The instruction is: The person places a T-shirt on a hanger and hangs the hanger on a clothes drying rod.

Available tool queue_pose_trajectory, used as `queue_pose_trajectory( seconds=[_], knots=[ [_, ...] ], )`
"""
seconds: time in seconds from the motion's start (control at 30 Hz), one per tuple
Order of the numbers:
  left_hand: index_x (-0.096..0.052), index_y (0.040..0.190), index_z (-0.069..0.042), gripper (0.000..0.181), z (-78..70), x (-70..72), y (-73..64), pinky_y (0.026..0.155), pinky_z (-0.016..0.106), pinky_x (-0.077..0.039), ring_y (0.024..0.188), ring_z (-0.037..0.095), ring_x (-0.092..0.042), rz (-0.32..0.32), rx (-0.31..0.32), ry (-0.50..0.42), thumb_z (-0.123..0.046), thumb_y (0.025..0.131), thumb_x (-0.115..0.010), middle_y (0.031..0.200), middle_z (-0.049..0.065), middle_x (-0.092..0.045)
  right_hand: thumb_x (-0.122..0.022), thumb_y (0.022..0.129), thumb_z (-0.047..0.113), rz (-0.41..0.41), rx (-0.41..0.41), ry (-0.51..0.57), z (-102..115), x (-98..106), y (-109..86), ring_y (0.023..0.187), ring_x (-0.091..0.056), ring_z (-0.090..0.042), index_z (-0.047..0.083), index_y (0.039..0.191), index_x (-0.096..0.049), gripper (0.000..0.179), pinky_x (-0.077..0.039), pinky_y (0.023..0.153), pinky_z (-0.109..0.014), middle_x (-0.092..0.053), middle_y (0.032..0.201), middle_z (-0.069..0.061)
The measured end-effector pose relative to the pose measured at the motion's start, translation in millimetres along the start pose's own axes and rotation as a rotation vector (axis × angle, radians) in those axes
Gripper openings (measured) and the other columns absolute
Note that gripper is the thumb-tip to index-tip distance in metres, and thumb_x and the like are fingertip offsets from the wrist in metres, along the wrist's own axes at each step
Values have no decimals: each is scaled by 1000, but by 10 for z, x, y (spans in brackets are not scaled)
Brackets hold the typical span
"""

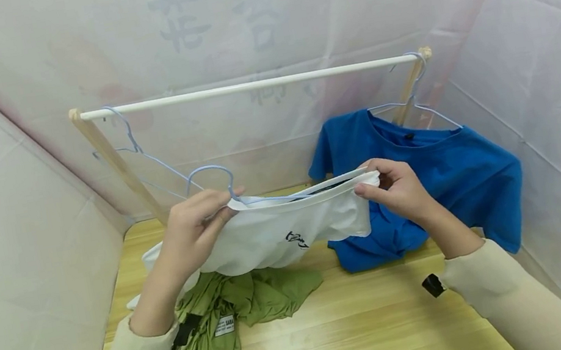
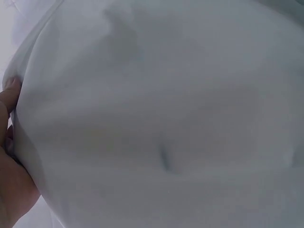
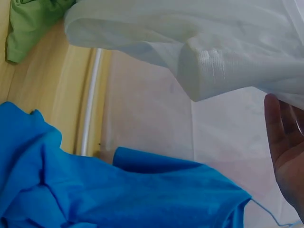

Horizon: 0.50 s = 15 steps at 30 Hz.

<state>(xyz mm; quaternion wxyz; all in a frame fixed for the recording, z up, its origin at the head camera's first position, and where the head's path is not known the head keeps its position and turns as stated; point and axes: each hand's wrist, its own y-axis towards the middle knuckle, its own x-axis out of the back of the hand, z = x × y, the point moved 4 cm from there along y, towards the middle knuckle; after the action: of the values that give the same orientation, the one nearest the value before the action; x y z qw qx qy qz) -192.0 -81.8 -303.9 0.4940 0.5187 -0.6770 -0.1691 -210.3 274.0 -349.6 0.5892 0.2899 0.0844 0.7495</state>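
Observation:
A white shirt (image 1: pixel 268 236) with a small black print is held up in front of the rack. My left hand (image 1: pixel 195 232) pinches its upper edge at the left, beside a light blue hanger (image 1: pixel 209 167). The hanger's hook rises out of the shirt's opening; part of its bar shows inside, the rest is hidden by cloth. At the opposite end of that edge my right hand (image 1: pixel 396 186) pinches the fabric, stretching the opening between both hands. White cloth (image 2: pixel 152 95) fills most of the left wrist view. In the right wrist view, the right-hand fingers (image 3: pixel 273 116) touch the shirt's edge.
A white rail (image 1: pixel 254 86) on wooden posts runs behind. An empty blue hanger (image 1: pixel 130 135) hangs at its left, a blue T-shirt (image 1: pixel 436 173) on a hanger at its right. A crumpled green garment (image 1: pixel 272 294) lies on the wooden table (image 1: pixel 374 333). Fabric walls enclose the space.

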Motion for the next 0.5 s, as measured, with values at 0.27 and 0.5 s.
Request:
queue_pose_trajectory(
  seconds=[0.27, 0.5],
  knots=[
    [-73, 118, -3, 36, -40, -87, 39, 73, 17, -50, 87, 19, -70, 2, -15, -2, 9, 84, -72, 103, 11, -76, -72, 84, -8, 53, -24, -152, 20, -169, 132, 75, -61, -14, 5, 81, -57, 20, -56, 57, -24, -67, 95, -6],
    [-74, 115, -3, 33, -72, -105, 69, 66, 21, -47, 86, 19, -71, -35, -23, 54, 6, 84, -73, 102, 9, -76, -71, 86, -7, 127, 19, -222, 118, -323, 279, 56, -46, -13, 6, 80, -53, 23, -41, 45, -23, -50, 69, -5]
  ],
)
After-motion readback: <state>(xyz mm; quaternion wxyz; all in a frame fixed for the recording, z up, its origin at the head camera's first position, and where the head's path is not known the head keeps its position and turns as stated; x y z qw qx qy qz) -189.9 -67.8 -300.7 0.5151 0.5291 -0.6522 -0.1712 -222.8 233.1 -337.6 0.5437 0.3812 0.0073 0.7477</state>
